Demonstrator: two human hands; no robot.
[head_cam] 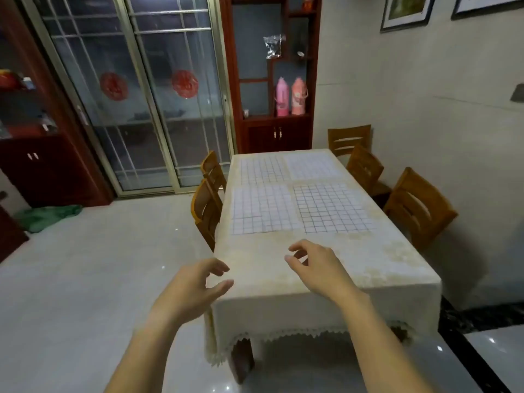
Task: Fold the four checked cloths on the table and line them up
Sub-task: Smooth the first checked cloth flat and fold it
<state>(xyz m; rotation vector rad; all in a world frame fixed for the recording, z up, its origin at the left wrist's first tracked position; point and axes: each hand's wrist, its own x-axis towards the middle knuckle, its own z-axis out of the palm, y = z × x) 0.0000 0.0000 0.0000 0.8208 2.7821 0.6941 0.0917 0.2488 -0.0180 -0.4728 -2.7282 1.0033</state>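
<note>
The tablecloth (326,307) is draping over the table (368,259), hiding all but one leg (241,361). The far right cloth (313,165) is looking washed out, its checks too faint to tell. The top edge is cutting off a framed picture (408,9); the table is partly masking the near left chair (207,214).

The single head view looks forward and down from the table's (368,259) near end, along its length.

A home dining room — clothed table (354,259), wooden chairs (416,205), display cabinet (272,80).
</note>
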